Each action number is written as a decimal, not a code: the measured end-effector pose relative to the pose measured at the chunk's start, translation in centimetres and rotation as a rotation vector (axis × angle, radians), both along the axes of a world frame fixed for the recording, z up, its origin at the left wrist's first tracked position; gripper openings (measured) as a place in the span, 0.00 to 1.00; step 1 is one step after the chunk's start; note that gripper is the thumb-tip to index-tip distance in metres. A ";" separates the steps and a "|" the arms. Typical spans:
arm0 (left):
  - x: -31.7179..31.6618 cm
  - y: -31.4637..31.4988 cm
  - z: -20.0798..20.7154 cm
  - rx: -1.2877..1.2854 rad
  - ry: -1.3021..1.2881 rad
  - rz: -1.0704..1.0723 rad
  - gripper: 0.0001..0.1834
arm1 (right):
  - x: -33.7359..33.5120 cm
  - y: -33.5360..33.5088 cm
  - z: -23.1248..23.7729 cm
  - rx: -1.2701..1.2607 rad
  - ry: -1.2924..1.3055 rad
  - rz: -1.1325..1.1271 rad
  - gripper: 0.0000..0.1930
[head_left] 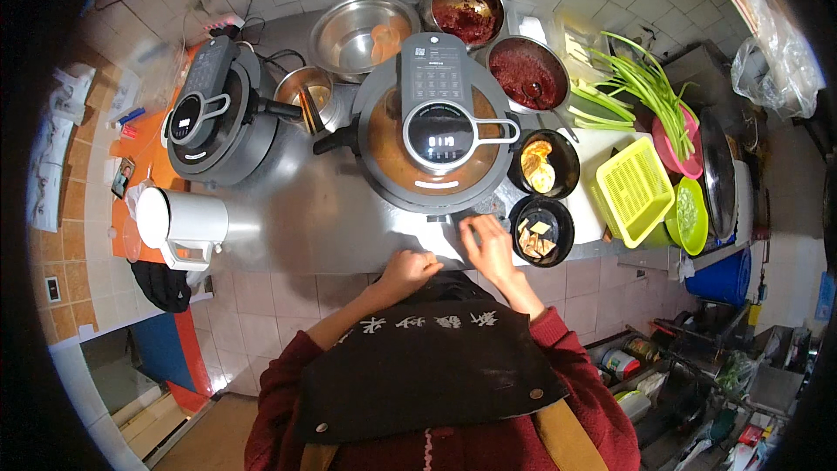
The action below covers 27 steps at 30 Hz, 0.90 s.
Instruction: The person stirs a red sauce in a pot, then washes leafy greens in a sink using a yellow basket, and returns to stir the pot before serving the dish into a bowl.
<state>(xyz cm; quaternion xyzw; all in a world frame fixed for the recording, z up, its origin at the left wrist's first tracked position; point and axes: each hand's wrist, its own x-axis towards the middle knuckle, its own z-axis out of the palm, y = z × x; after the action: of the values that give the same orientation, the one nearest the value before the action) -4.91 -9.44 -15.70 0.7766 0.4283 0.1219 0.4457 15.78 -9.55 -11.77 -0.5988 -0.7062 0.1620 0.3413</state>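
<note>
My left hand [408,272] is closed in a loose fist by the counter's front edge, with nothing visible in it. My right hand [491,249] rests at the same edge with loosely bent fingers, holding nothing I can see. Just beyond both hands stands a round grey cooking machine [384,176], its transparent lid showing brownish contents. A control panel with a lit round display [440,138] crosses that lid. Beside my right hand are a black bowl of pale cut pieces [540,242] and a black bowl with yellowish-brown food [540,173].
A second grey cooker [218,153] and a white kettle [193,218] stand left. Behind are a steel basin [336,28] and a pot of dark red paste [526,76]. Rightward are a yellow-green basket [629,192], green stalks [645,83] and a lime bowl [693,220].
</note>
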 end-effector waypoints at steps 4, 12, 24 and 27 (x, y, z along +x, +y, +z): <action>-0.2 -0.2 1.0 0.085 0.053 -0.076 0.18 | -1.5 -0.4 -3.2 -0.145 -0.098 -0.036 0.15; -1.2 -0.8 0.1 0.231 0.097 -0.010 0.19 | -2.5 0.3 -3.7 -0.230 -0.172 -0.076 0.19; -0.4 -0.2 3.4 -0.184 0.064 -0.537 0.16 | -9.4 -2.6 3.1 -0.383 0.525 0.179 0.16; 0.1 -1.0 4.1 -0.164 0.041 -0.623 0.16 | -9.1 -2.6 4.8 -0.833 0.278 0.579 0.24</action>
<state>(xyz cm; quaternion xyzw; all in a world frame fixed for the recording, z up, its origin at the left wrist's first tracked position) -4.77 -10.48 -11.61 0.8342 0.1873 -0.0707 0.5138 6.72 -12.13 -6.93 -0.4368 -0.6667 0.5945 0.1061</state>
